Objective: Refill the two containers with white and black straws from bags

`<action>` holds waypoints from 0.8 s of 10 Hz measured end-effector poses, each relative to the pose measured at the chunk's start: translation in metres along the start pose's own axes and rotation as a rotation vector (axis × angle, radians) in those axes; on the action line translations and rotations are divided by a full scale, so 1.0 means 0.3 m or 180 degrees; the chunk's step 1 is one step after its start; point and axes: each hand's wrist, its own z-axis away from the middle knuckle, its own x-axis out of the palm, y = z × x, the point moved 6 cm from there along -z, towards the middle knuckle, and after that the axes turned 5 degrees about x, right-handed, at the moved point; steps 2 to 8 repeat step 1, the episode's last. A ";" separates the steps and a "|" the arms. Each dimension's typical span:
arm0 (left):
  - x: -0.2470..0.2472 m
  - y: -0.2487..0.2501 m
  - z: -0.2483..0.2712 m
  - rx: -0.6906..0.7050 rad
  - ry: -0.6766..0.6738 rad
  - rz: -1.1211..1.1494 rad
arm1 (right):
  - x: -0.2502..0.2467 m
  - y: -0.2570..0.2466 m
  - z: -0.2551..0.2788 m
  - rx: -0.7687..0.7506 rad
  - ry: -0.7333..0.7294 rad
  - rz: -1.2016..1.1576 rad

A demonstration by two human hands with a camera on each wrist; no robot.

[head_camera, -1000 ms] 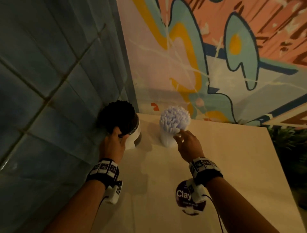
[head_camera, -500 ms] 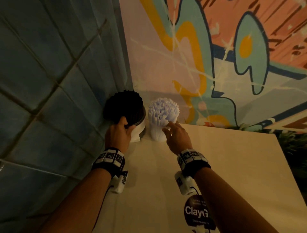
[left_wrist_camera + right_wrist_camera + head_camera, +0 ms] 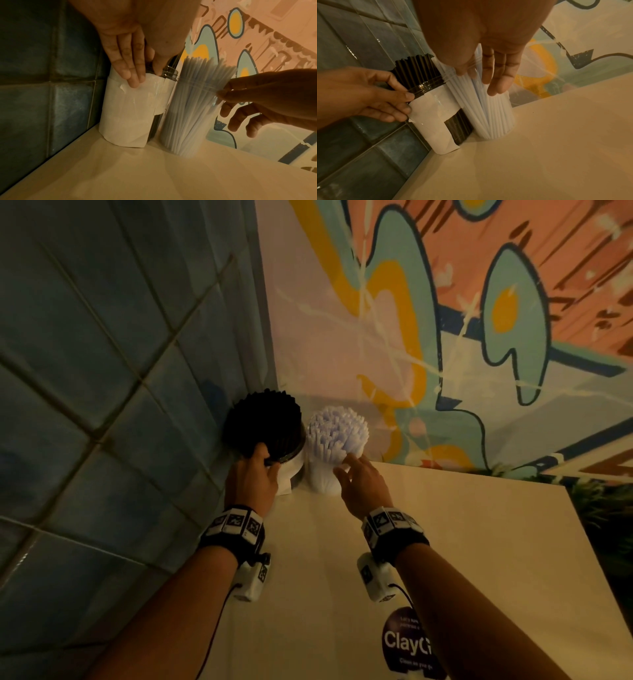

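A jar of black straws with a white paper label stands in the corner against the tiled wall. My left hand grips it, thumb on the rim and fingers on the label. Right beside it, touching, stands a clear container of white straws. My right hand rests against the side of that container with straight fingers, thumb to the left; the fingers do not close around it. Both containers are packed full.
The beige table runs into a blue tiled wall on the left and a painted mural wall behind. A round dark sticker lies near me. Green plants show past the table's right edge.
Both containers have slid back and left into the corner and now stand together; a second ago they stood apart. Both hands moved with them.
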 end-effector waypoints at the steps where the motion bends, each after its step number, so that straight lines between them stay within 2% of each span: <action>1: -0.011 -0.008 0.055 0.0016 0.0024 -0.0030 | -0.008 0.020 0.020 0.0001 0.0029 0.0119; 8: -0.011 -0.008 0.055 0.0016 0.0024 -0.0030 | -0.008 0.020 0.020 0.0001 0.0029 0.0119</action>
